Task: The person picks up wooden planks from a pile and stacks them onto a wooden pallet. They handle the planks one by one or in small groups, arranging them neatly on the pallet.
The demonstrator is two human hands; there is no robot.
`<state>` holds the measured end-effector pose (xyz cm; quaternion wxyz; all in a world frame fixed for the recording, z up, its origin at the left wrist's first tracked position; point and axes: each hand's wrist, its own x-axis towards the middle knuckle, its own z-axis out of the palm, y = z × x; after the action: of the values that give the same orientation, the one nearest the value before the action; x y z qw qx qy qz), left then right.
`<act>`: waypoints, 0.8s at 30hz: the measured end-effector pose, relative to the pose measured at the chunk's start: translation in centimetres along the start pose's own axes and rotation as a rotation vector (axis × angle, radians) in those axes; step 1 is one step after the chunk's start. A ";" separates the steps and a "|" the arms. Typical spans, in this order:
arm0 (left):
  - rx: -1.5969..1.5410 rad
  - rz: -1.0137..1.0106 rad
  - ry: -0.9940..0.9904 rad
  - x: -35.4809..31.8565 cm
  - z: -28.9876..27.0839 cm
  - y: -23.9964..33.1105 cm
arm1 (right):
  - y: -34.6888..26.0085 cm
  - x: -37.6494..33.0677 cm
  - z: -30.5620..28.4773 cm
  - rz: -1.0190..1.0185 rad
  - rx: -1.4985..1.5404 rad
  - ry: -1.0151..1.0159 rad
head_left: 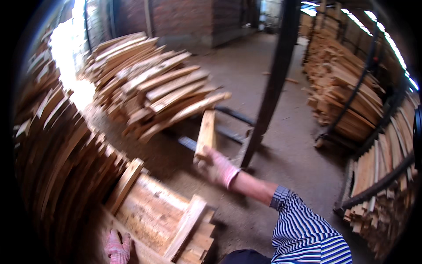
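My right hand point(215, 167), in a pink and white work glove, reaches forward and grips the near end of a short wooden board point(206, 130). The board points away from me, its far end beside a messy pile of planks point(154, 83). At the lower left, my left hand point(117, 249), gloved alike, is open with thumb and fingers apart. It lies by a long wooden board point(138, 246) on the near side of a low stack of boards point(151, 209). Two narrow wooden strips point(187, 226) point(125, 185) lie across that stack.
A dark upright metal post point(274, 83) on a low frame point(228, 132) stands just beyond my right hand. Tall rows of planks point(57, 167) line the left. More planks fill racks point(345, 83) on the right. Behind is a brick wall point(184, 20).
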<state>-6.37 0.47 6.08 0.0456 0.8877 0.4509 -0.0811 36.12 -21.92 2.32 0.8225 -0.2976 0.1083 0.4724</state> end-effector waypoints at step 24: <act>-2.637 0.271 -0.914 -3.6 5.8 35.2 | -1.5 -27.3 -13.5 -0.062 -1.416 -0.332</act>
<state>19.41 -24.06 1.28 0.9833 0.1235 0.0515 0.1234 24.31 -49.95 4.63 0.4514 -0.6858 -0.3582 0.4445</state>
